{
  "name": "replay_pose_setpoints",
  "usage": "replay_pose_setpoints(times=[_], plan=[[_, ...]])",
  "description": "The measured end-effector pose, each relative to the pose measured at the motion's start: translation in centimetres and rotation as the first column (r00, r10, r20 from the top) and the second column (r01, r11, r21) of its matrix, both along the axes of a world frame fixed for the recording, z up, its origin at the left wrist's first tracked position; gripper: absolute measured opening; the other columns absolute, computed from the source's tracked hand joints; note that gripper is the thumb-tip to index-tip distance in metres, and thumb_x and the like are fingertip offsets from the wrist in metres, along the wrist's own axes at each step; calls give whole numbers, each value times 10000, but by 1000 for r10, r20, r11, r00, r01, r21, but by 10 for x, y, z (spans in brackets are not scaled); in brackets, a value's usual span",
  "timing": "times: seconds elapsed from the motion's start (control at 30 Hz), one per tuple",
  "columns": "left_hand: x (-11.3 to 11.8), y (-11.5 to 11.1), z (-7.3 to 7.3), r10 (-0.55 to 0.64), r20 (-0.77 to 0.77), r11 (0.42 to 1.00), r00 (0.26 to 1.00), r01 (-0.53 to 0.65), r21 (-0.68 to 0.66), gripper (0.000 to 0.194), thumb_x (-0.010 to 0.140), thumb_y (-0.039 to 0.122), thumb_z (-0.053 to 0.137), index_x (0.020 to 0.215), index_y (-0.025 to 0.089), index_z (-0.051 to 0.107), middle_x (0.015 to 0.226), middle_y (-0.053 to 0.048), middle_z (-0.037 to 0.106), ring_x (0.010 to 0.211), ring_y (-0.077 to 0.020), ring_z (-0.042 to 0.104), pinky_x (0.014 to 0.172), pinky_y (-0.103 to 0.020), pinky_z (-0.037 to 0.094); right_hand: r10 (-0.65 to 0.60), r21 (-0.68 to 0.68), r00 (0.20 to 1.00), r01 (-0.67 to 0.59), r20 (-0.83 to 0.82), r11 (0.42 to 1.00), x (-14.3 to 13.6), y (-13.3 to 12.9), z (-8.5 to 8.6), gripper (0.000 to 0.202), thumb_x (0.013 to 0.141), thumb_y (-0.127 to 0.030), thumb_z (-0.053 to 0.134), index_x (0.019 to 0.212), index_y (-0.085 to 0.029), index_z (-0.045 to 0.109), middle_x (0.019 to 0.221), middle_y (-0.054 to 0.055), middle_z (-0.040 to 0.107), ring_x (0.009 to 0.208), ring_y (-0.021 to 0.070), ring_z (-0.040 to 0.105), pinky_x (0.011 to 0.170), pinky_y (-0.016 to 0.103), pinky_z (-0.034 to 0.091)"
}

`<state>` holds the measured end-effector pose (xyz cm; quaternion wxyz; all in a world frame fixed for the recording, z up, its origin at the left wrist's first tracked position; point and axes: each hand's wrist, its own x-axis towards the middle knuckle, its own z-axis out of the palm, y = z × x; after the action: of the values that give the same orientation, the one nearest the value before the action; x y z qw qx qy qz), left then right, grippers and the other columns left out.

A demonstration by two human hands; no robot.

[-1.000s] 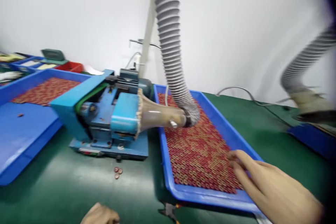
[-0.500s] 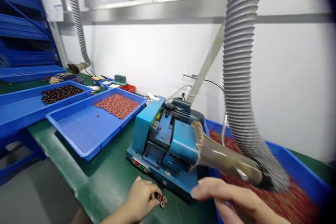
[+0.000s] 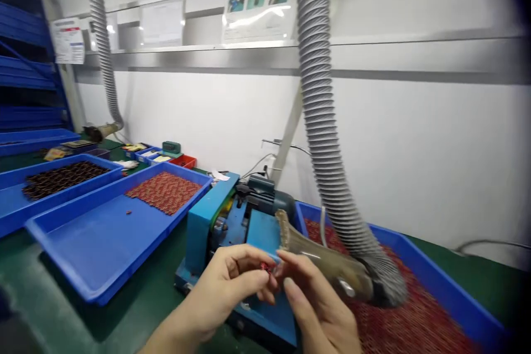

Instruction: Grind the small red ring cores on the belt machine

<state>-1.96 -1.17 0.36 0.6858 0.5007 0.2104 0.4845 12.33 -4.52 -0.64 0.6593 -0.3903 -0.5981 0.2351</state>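
Observation:
My left hand [image 3: 224, 285] is closed on a few small red cylindrical parts [image 3: 266, 269], pinched between thumb and fingers. My right hand [image 3: 317, 307] comes in from the right, its thumb and index finger curled around the same spot. Its fingertips meet those of my left hand, and blur and overlap hide just what they grip. Both hands are raised in front of a blue bench machine [image 3: 207, 210] with a motor at its back. A brownish suction nozzle [image 3: 327, 260] on a grey ribbed hose [image 3: 319, 66] lies just beyond my right hand.
Right of the machine, a blue tray [image 3: 440, 271] holds a mass of red parts. Left stand a blue tray [image 3: 103, 232] with neat rows of red parts and another tray [image 3: 12, 199] with dark parts. Small bins [image 3: 182, 161] sit behind on the green bench [image 3: 136, 310].
My left hand has lifted the small parts from the bench top. My right hand has moved left to meet it before the machine. The view has tilted up and shifted right.

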Motion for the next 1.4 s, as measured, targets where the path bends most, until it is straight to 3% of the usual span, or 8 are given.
replay_pose_setpoints(times=[0.13,0.3,0.47,0.77,1.0,1.1,1.2,1.4], plan=[[23,9,3,-157,26,988,987,157,-7,335,717,386,848,897,129,729,718,-30,695,634,-102,618,629,-188,457,79,-24,995,-78,67,997,15,3,4,180,933,-334,608,1030,-366,757,806,-2,633,702,159,627,640,239,508],[34,15,-13,-231,75,972,970,234,-25,333,690,385,872,782,118,696,642,-34,707,612,-118,661,609,-184,463,124,-110,973,-148,-196,983,17,1,6,216,864,-362,713,701,-226,754,663,-26,528,528,107,541,508,238,427],[29,13,-15,-238,108,963,965,249,-103,366,647,374,900,742,123,651,643,-49,738,565,-129,687,565,-182,459,208,-31,772,-282,-601,959,20,8,1,290,853,-380,738,637,-210,646,576,-71,462,428,55,427,433,184,375],[21,18,-11,-283,127,950,951,296,-99,403,717,450,826,789,138,582,578,-28,694,512,-112,647,532,-165,435,206,-157,978,-204,0,966,21,14,-4,161,904,-367,668,866,-265,787,738,16,649,677,159,617,663,268,500],[19,19,-18,-363,164,926,917,375,-48,388,728,427,814,748,147,545,618,-46,710,479,-118,627,502,-181,444,236,-58,813,-313,-533,948,13,16,-7,248,883,-395,700,689,-240,697,558,-68,483,408,70,431,453,225,388],[17,19,-16,-337,140,933,931,350,-83,354,774,426,783,830,136,587,658,-50,727,533,-119,665,537,-171,449,115,-67,907,-155,-404,986,20,14,-5,182,865,-386,725,755,-244,754,578,-39,531,526,99,522,535,218,439],[15,19,-13,-306,142,944,941,319,-81,362,794,448,767,836,137,586,654,-39,719,556,-111,671,560,-164,457,184,-141,967,-210,-178,967,16,14,-5,163,852,-407,728,878,-264,803,677,9,626,583,142,595,562,256,495],[18,19,-17,-370,184,924,911,382,-32,401,762,450,801,779,143,542,602,-44,706,509,-112,648,501,-148,426,192,-126,891,-264,-411,956,-3,13,-5,263,802,-421,774,645,-212,751,571,-21,516,466,110,475,414,229,404]])
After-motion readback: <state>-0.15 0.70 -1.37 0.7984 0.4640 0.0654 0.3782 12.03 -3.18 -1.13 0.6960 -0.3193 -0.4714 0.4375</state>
